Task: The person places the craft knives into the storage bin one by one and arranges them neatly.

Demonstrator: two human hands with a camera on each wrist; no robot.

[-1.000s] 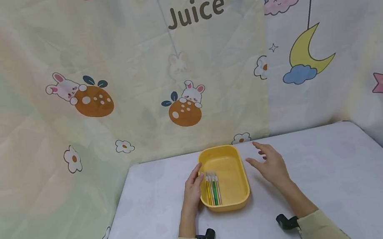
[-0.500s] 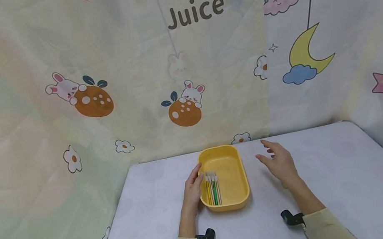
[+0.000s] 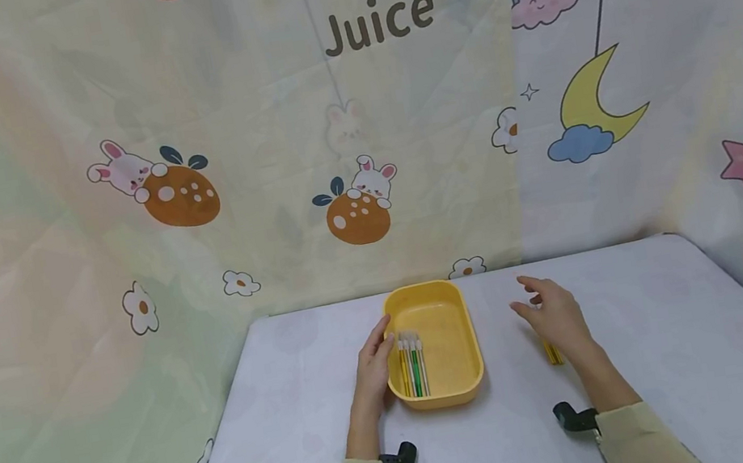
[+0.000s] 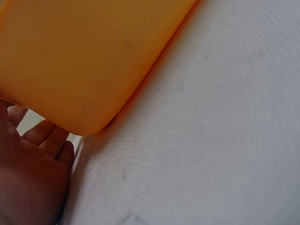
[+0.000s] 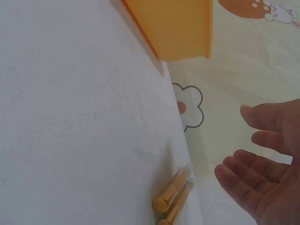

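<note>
A yellow tray [image 3: 450,349] stands on the table with several slim pen-like sticks [image 3: 414,368] lying side by side along its left, their ends pale; one is green. My left hand [image 3: 370,371] holds the tray's left side, thumb at the rim and fingers along the outer wall. In the left wrist view, the tray's wall [image 4: 93,61] hides part of that hand. My right hand [image 3: 555,317] hovers to the right of the tray, fingers parted and holding nothing. Beneath it lie two golden sticks [image 5: 176,197] with clear ends, partly hidden by the hand in the head view.
A white cloth covers the table [image 3: 678,344]. Behind it hangs a printed curtain [image 3: 297,227] with rabbits and flowers, close to the tray's far end. A black wrist camera [image 3: 400,458] sits on the left wrist, another [image 3: 575,417] on the right.
My right hand has moved right, away from the tray, and the golden sticks have come into view beneath it. My left hand and the tray have stayed in place.
</note>
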